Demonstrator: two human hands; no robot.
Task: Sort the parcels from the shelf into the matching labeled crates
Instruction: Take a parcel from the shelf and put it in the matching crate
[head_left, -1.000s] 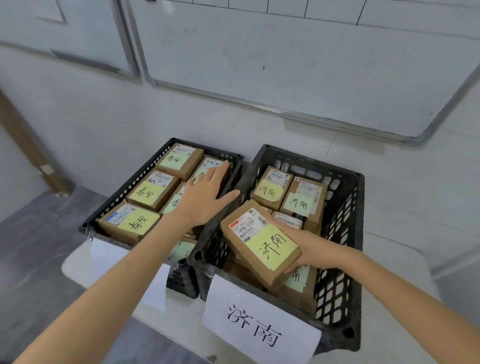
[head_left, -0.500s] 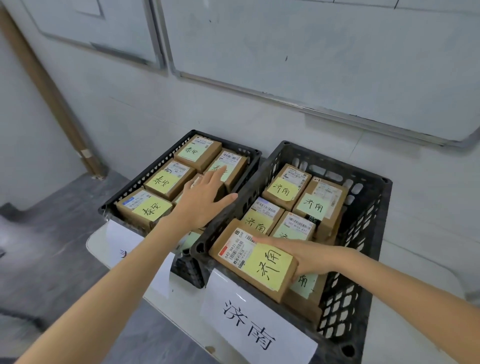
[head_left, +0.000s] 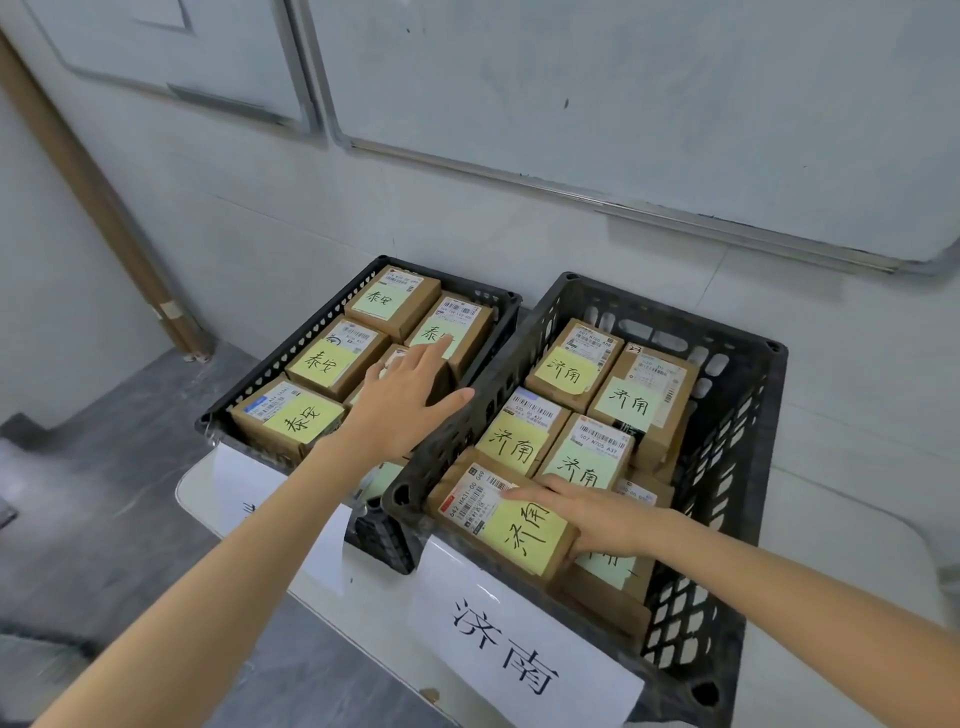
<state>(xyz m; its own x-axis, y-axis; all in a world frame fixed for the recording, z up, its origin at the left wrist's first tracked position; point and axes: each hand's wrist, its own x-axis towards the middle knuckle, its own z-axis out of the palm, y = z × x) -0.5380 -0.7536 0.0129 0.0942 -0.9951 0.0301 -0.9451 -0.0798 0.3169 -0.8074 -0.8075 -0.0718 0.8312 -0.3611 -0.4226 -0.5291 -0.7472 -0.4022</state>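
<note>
The parcel marked 济南 (head_left: 506, 522) lies in the right crate's (head_left: 727, 467) near-left corner (its paper sign (head_left: 519, 654) matches), with the right hand (head_left: 597, 514) flat on it, fingers straight and together. The left hand (head_left: 400, 405), thumb spread, rests on parcels in the left crate (head_left: 291, 347). The placing looks finished; the next move is to lift off and fetch another.
</note>
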